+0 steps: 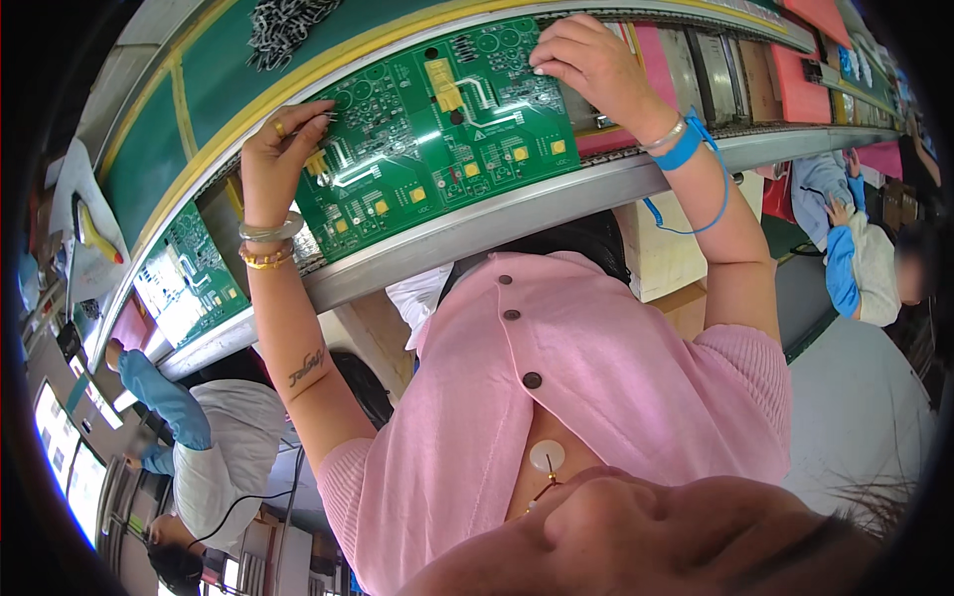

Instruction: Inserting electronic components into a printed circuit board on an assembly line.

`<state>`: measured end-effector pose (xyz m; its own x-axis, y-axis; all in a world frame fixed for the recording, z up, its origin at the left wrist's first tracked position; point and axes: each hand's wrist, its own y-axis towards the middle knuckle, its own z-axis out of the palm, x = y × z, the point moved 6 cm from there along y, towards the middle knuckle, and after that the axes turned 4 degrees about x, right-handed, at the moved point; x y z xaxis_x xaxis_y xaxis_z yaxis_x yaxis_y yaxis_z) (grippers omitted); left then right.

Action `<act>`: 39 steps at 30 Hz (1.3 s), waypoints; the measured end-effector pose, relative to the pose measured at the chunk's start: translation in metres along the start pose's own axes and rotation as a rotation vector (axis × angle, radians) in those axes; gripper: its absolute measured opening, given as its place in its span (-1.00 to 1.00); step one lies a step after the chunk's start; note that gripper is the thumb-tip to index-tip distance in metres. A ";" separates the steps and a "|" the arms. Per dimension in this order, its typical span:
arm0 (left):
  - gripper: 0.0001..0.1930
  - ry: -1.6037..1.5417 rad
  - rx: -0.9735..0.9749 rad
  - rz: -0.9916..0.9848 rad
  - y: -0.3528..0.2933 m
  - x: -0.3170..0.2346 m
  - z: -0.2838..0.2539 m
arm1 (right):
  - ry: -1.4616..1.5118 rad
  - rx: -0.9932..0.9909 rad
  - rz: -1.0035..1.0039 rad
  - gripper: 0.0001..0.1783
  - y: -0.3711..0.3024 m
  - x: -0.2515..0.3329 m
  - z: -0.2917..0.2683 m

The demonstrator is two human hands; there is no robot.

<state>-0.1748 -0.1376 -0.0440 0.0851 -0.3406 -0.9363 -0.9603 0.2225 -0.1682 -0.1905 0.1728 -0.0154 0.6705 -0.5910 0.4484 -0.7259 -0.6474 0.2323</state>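
Observation:
A large green printed circuit board (402, 204) lies on the conveyor in front of me, with bare pads, round outlines and several small yellow squares. Over its left end, my left hand (281, 159) is closed in a pinch; thin wire-like leads show at the fingertips, but the part itself is too small to name. At the board's far right edge, my right hand (601, 74) has its fingers drawn together over the surface. Whatever lies between those fingertips is hidden. A blue wrist strap (680, 149) with a coiled cord circles my right wrist.
A metal rail (447, 221) runs between me and the board. Beyond the conveyor, a heap of dark small parts (283, 30) sits on a green surface. Another circuit board (191, 278) lies further left. Co-workers (224, 447) sit left and right; pink-red bins (800, 89) stand far right.

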 end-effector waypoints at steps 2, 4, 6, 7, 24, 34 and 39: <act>-0.81 0.005 0.014 0.035 -0.002 -0.003 0.001 | 0.017 -0.036 0.009 -0.79 0.007 0.012 -0.008; -0.82 0.033 -0.001 0.048 0.001 -0.004 0.002 | 0.125 -0.018 0.041 -0.79 0.026 0.024 -0.010; -0.82 -0.005 -0.032 0.009 -0.001 -0.004 0.003 | 0.208 0.007 0.055 -0.79 0.054 0.032 -0.001; -0.82 0.006 -0.035 0.006 -0.003 -0.005 0.003 | 0.251 -0.015 0.046 -0.85 0.074 0.041 0.000; -0.91 0.507 0.012 0.346 0.009 -0.063 0.054 | -0.143 -0.118 -0.088 -0.84 0.169 0.059 0.061; -0.93 0.652 0.037 0.372 0.012 -0.064 0.063 | -0.100 -0.183 -0.153 -0.85 0.167 0.055 0.061; -0.93 0.689 0.050 0.421 0.010 -0.066 0.063 | 0.123 -0.184 -0.109 -0.89 0.136 0.045 0.029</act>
<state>-0.1735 -0.0551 -0.0034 -0.4797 -0.7017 -0.5268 -0.8608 0.4926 0.1278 -0.2544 0.0437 0.0113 0.7309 -0.4522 0.5111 -0.6735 -0.5989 0.4332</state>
